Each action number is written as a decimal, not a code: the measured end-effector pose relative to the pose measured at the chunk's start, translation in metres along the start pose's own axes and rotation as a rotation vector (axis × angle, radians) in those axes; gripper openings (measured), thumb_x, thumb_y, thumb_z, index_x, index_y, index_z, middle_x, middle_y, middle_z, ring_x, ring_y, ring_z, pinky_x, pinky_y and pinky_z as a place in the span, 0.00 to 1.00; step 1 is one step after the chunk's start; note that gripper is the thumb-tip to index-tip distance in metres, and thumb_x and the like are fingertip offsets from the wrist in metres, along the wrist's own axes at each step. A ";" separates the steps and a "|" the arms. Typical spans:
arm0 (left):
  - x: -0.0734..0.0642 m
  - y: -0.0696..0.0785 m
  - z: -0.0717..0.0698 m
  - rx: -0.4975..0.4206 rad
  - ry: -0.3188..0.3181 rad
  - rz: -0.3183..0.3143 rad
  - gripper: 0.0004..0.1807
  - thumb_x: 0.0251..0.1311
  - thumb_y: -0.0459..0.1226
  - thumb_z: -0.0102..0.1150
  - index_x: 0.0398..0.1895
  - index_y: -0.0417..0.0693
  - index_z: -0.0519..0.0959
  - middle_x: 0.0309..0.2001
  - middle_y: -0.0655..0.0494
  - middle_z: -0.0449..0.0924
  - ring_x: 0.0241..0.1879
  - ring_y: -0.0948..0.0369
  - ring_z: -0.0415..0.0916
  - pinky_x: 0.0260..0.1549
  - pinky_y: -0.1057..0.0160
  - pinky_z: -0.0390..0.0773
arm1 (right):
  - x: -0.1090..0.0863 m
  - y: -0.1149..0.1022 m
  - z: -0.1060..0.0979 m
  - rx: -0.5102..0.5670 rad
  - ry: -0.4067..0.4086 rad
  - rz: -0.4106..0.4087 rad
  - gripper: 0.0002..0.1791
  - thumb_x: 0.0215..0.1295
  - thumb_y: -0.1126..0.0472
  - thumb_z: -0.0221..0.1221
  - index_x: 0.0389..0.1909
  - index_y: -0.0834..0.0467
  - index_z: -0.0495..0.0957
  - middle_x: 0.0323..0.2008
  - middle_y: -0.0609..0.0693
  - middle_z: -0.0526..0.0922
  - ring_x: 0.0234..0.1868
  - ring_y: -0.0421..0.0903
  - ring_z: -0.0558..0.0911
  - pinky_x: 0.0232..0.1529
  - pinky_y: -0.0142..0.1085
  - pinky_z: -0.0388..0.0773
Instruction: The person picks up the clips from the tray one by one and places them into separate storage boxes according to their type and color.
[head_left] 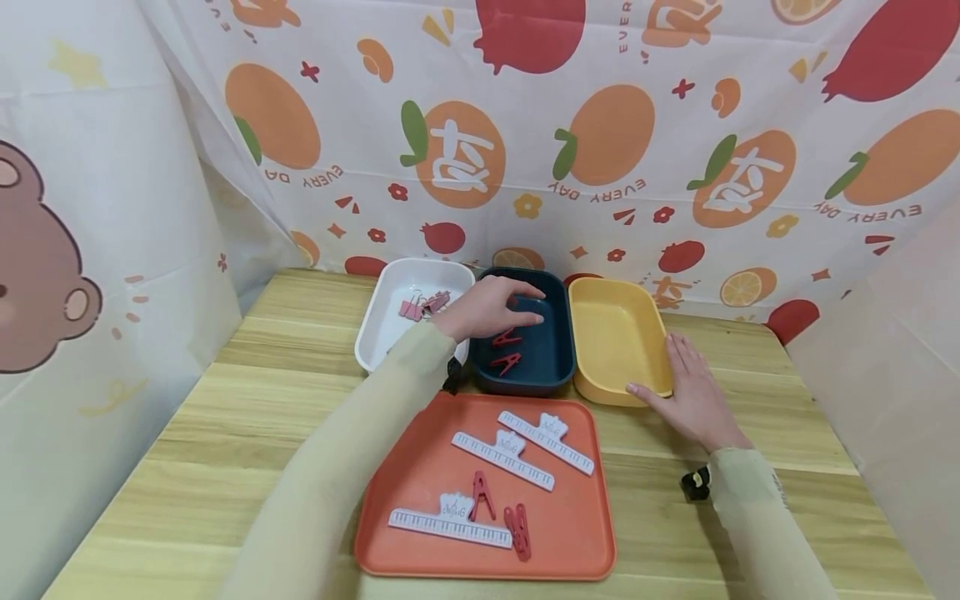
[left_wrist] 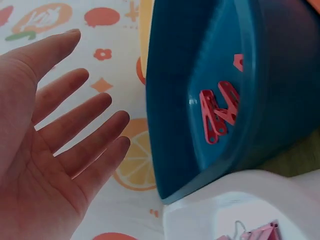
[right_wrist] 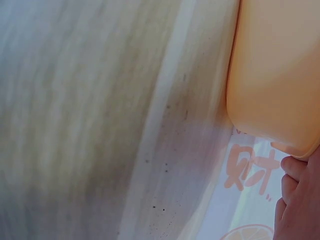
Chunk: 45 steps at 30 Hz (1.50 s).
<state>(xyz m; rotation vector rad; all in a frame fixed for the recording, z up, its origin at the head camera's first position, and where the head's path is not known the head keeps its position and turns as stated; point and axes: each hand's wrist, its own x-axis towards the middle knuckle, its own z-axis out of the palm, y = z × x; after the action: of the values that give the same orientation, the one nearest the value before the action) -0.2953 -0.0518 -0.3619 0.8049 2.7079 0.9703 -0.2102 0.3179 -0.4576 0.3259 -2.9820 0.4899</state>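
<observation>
My left hand [head_left: 491,307] hovers over the dark blue bin [head_left: 558,333] with its fingers spread and nothing held. Inside that bin lie red clothespins [head_left: 506,362], seen also in the left wrist view as pinkish clothespins [left_wrist: 212,117]. My right hand [head_left: 693,396] rests against the right side of the yellow bin [head_left: 618,333], thumb near its front corner and fingers along its wall. On the orange tray [head_left: 412,450] are three white clips with piano-key bars, one of them a long clip [head_left: 450,527] at the front, and more red clothespins [head_left: 482,496].
A white bin [head_left: 371,333] holding pink binder clips [head_left: 411,308] stands left of the blue bin. The three bins stand side by side behind the tray on a wooden table [head_left: 225,433]. A fruit-print cloth [head_left: 525,125] hangs behind them.
</observation>
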 end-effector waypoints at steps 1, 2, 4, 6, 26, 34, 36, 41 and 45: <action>-0.001 0.001 0.000 0.011 -0.004 0.006 0.27 0.67 0.50 0.65 0.67 0.57 0.78 0.65 0.56 0.76 0.61 0.56 0.72 0.53 0.61 0.79 | 0.000 0.000 0.000 0.000 -0.001 -0.001 0.62 0.66 0.27 0.55 0.80 0.67 0.40 0.79 0.66 0.43 0.79 0.62 0.42 0.76 0.55 0.38; -0.002 0.003 -0.001 0.021 -0.008 0.014 0.27 0.67 0.51 0.65 0.68 0.57 0.78 0.65 0.56 0.76 0.61 0.57 0.71 0.53 0.61 0.79 | 0.000 0.000 0.000 -0.001 0.000 -0.003 0.62 0.66 0.27 0.55 0.80 0.67 0.40 0.79 0.66 0.43 0.79 0.62 0.42 0.76 0.55 0.38; -0.005 0.007 -0.002 0.028 -0.014 0.030 0.27 0.67 0.51 0.65 0.68 0.57 0.77 0.66 0.57 0.75 0.61 0.57 0.71 0.52 0.62 0.79 | 0.000 0.000 0.000 -0.002 0.001 -0.006 0.61 0.66 0.28 0.55 0.80 0.67 0.40 0.79 0.66 0.43 0.79 0.62 0.42 0.76 0.55 0.38; -0.007 0.011 -0.003 0.036 -0.016 0.051 0.27 0.67 0.52 0.65 0.68 0.58 0.77 0.66 0.57 0.75 0.61 0.58 0.72 0.50 0.64 0.80 | 0.000 0.001 -0.001 -0.004 0.001 -0.007 0.61 0.66 0.28 0.55 0.80 0.67 0.40 0.79 0.65 0.43 0.79 0.62 0.41 0.76 0.55 0.37; -0.033 0.035 0.003 0.090 -0.047 0.121 0.27 0.67 0.52 0.65 0.68 0.59 0.77 0.66 0.60 0.75 0.62 0.60 0.70 0.57 0.61 0.76 | 0.001 0.000 -0.001 -0.035 0.001 -0.015 0.61 0.66 0.27 0.54 0.80 0.68 0.41 0.79 0.65 0.43 0.79 0.62 0.42 0.76 0.55 0.38; -0.046 0.038 0.008 0.111 -0.067 0.142 0.28 0.66 0.53 0.65 0.68 0.63 0.77 0.68 0.62 0.73 0.67 0.61 0.67 0.61 0.60 0.74 | 0.000 0.000 -0.002 -0.031 0.000 -0.020 0.61 0.67 0.27 0.54 0.80 0.67 0.39 0.80 0.65 0.42 0.79 0.61 0.40 0.76 0.54 0.36; -0.049 0.037 0.010 0.118 -0.069 0.166 0.27 0.66 0.53 0.65 0.68 0.62 0.77 0.67 0.62 0.74 0.66 0.62 0.68 0.61 0.60 0.73 | 0.000 -0.001 -0.002 -0.029 0.002 -0.022 0.61 0.67 0.28 0.54 0.80 0.68 0.40 0.80 0.65 0.42 0.79 0.61 0.41 0.76 0.54 0.36; -0.057 0.038 0.014 0.117 -0.067 0.206 0.27 0.66 0.54 0.65 0.67 0.61 0.77 0.66 0.63 0.75 0.63 0.63 0.70 0.59 0.63 0.74 | 0.000 -0.001 -0.002 -0.029 0.006 -0.027 0.61 0.67 0.28 0.54 0.80 0.68 0.40 0.80 0.65 0.42 0.79 0.61 0.40 0.76 0.54 0.37; -0.063 0.039 0.016 0.113 -0.069 0.225 0.27 0.66 0.54 0.65 0.67 0.61 0.78 0.65 0.63 0.76 0.63 0.63 0.70 0.58 0.63 0.75 | 0.001 0.000 -0.001 -0.033 0.007 -0.024 0.61 0.67 0.27 0.54 0.80 0.68 0.41 0.80 0.64 0.42 0.79 0.60 0.40 0.76 0.54 0.37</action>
<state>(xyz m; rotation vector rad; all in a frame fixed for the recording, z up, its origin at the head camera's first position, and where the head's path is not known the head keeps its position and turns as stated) -0.2202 -0.0515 -0.3526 1.1635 2.6745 0.8173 -0.2106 0.3180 -0.4563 0.3555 -2.9718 0.4375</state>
